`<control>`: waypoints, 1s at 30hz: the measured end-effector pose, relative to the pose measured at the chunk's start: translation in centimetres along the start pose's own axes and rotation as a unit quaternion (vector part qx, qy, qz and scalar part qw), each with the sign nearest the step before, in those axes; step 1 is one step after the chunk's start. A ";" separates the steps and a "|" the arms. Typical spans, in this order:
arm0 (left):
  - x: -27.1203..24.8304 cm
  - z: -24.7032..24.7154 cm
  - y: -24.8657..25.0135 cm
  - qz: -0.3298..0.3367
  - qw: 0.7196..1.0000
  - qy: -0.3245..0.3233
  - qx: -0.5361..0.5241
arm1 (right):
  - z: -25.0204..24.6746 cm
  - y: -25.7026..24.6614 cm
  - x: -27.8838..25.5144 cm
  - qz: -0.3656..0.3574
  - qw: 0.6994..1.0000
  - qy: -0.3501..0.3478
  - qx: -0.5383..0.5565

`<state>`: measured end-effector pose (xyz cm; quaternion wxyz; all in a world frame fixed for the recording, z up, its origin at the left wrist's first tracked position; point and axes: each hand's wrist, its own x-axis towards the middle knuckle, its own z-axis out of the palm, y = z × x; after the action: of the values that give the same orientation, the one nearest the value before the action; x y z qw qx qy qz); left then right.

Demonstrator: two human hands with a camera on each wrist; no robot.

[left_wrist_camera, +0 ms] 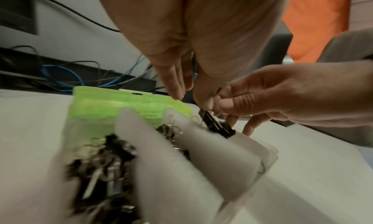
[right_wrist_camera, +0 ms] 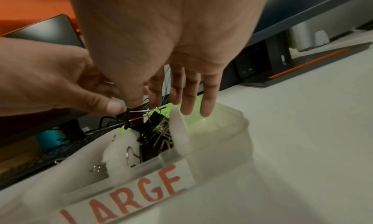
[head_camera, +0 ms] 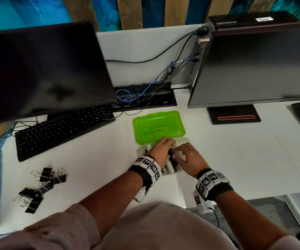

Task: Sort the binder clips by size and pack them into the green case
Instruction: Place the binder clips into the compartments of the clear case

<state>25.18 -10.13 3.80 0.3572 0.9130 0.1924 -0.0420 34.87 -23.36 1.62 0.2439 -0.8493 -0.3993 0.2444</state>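
— Item one, the binder clip [right_wrist_camera: 132,118]?

— Black, held above the green case [head_camera: 151,123], over the white-divided tray. My left hand [head_camera: 161,147] and right hand [head_camera: 188,156] both pinch it between thumb and fingertip. My right hand's other fingers [right_wrist_camera: 189,98] hang straight over the end compartment.

— Handling?

— Light, I judge, with a stiff sprung steel body. The wire handles fold and snag on neighbours. Best hold: the flat black sides, not the loops.

— Item two, the tray?

— Translucent, with white dividers [left_wrist_camera: 153,149]. Two compartments hold tangled clips [left_wrist_camera: 105,163]. The front wall carries a label [right_wrist_camera: 129,195] reading "LARGE". The green lid lies open behind.

— Item three, unsorted stock?

— A loose pile of clips [head_camera: 40,186] lies on the white desk [head_camera: 98,159], well to my left, near the keyboard [head_camera: 62,130].

— Surroundings?

— Two dark monitors; the left monitor [head_camera: 42,69] stands behind the keyboard. A cable well [head_camera: 145,96] lies between them.
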 end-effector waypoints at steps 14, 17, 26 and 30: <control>-17.8 -7.5 -19.2 -0.297 0.901 0.316 0.003 | 0.2 -2.0 4.5 0.071 0.993 0.043 -0.089; -22.1 -7.3 -20.9 -0.369 0.853 0.363 0.063 | -0.1 -3.7 4.7 0.067 0.984 0.068 -0.152; -27.6 -9.1 -25.5 -0.535 0.751 0.386 -0.015 | 8.5 -18.2 5.6 -0.247 0.953 -0.035 -0.170; -28.4 -9.5 -27.4 -0.526 0.771 0.348 -0.079 | 14.1 -24.7 5.6 -0.280 0.916 -0.193 -0.211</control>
<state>-12.01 5.48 -0.49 0.2588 0.5894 0.7569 0.1129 15.59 -1.91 4.70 0.0360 -0.6707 -0.7025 0.2351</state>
